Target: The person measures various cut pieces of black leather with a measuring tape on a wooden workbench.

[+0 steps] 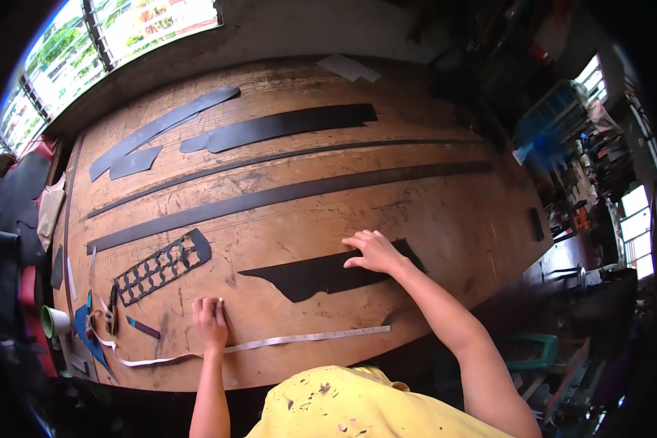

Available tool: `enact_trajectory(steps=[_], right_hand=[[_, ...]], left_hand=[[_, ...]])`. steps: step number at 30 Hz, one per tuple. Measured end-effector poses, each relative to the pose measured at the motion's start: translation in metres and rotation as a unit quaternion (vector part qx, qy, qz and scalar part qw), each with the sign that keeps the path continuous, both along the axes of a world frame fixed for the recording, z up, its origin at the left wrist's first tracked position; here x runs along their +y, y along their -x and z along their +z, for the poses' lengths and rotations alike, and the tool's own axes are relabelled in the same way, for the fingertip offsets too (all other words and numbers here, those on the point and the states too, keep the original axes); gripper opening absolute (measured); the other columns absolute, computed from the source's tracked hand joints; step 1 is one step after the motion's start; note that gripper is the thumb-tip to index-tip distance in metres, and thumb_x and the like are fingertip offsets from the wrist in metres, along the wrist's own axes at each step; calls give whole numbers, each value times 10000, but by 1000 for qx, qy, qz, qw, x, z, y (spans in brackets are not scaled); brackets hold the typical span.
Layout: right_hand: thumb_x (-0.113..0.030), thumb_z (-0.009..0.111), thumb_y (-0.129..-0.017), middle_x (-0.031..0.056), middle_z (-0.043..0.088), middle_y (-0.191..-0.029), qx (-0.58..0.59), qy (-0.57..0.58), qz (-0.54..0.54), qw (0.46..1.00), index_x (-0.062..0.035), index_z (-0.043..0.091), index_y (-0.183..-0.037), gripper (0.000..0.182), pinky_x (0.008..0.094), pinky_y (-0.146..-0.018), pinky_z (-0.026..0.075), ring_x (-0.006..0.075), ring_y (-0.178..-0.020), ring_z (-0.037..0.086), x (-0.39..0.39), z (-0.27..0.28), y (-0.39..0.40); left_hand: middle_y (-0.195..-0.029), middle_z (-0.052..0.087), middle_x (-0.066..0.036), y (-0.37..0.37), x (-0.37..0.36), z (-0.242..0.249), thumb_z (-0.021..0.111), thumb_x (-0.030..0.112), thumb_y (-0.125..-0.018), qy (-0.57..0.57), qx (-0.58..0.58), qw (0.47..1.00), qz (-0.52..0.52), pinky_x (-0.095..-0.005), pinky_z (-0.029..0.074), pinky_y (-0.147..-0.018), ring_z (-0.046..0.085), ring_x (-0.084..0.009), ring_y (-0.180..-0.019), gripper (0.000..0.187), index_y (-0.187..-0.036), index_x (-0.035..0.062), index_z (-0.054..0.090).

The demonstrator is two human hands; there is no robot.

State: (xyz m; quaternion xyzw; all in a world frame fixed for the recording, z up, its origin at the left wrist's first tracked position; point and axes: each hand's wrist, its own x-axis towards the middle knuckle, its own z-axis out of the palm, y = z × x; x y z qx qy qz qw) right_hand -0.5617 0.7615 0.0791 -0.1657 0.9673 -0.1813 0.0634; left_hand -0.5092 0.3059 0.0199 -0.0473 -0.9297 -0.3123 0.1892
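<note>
My right hand (376, 253) lies over the upper edge of a dark piece of leather (306, 276) with a ragged lower edge. Its thumb and fingers are apart, and the palm hides part of the piece. My left hand (210, 321) rests on the wooden table (270, 226) with its fingers curled together. A small pale spot shows at its fingertips, too small to name. Just below that hand runs a white tape measure (299, 339). Up and to the left lies a black strip with rows of cut-out shapes (160, 267).
A cutter knife (143, 328) lies left of my left hand. Beyond are a long dark strip (292, 197), a thin metal bar (285, 157) and several dark leather pieces (292, 128). A white cup (55, 321) stands at the left edge. Paper sheets (349, 67) lie at the back.
</note>
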Motion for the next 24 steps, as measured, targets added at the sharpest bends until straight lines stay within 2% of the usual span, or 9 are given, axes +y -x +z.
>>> enact_trajectory(steps=[2, 4, 5, 6, 8, 9, 11, 20, 24], right_hand=[[-339, 800, -803, 96, 664, -1108, 31, 18, -23, 999, -75, 657, -1240, 529, 423, -974, 440, 294, -1096, 599, 15, 1, -14], [-289, 800, -799, 107, 650, -1094, 184, 50, -118, 975, -81, 660, -1209, 481, 423, -935, 468, 306, -1067, 600, 38, 1, -32], [-228, 793, -800, 103, 637, -1027, 205, 85, -179, 958, -75, 660, -1107, 368, 422, -870, 493, 310, -1008, 600, 46, -8, -48], [-183, 784, -800, 97, 629, -935, 173, 90, -210, 958, -77, 650, -971, 242, 432, -798, 510, 322, -935, 605, 49, -7, -71], [-198, 792, -784, 86, 612, -805, 145, 118, -150, 971, -97, 654, -857, 185, 437, -760, 517, 330, -853, 610, 42, 0, -125], [-234, 805, -768, 86, 614, -841, 149, 120, -118, 974, -92, 672, -900, 235, 424, -765, 521, 322, -875, 608, 38, -18, -157], [-296, 828, -741, 65, 606, -958, 76, 107, -80, 988, -96, 669, -1011, 371, 416, -861, 487, 289, -977, 582, 28, -23, -207], [-224, 764, -806, 31, 572, -937, 52, 102, -86, 990, -121, 599, -906, 219, 393, -796, 419, 249, -936, 546, 16, -32, -236], [-200, 750, -815, 32, 570, -928, 62, 119, -79, 988, -123, 596, -917, 200, 397, -790, 422, 253, -942, 552, 11, -47, -241]], left_hand=[[-949, 585, -137, -4, 9, 0, 670, 79, -906, 23, -6, 1000, 1, -434, 465, -784, 576, -335, -905, 87, -965, 37, 621], [-967, 578, -160, -7, 25, 7, 644, 70, -928, -32, -22, 994, 104, -419, 461, -776, 569, -334, -900, 135, -1049, 18, 615], [-997, 585, -177, -13, 36, 9, 668, 41, -884, -4, 32, 994, 100, -432, 462, -798, 576, -343, -920, 228, -1104, 17, 611], [-1000, 591, -175, -26, 48, 19, 696, 37, -846, 28, 10, 999, 24, -431, 465, -804, 579, -348, -935, 265, -1099, 20, 619], [-999, 607, -161, -53, 78, 33, 771, 36, -736, 43, -56, 986, -148, -442, 468, -826, 583, -359, -968, 351, -1065, 37, 650], [-995, 620, -134, -68, 100, 37, 798, 66, -719, 7, -102, 969, -227, -446, 465, -834, 577, -356, -969, 337, -1029, 51, 666], [-975, 616, -94, -94, 139, 46, 799, 218, -764, 47, -136, 943, -300, -435, 440, -851, 561, -317, -986, 324, -1032, 83, 677], [-1000, 598, -59, -108, 167, 28, 755, 187, -793, 122, -196, 920, -317, -422, 388, -844, 531, -278, -984, 212, -972, 139, 650], [-995, 594, -49, -109, 172, 33, 747, 174, -799, 127, -148, 929, -315, -417, 394, -838, 536, -265, -988, 202, -971, 140, 646]])
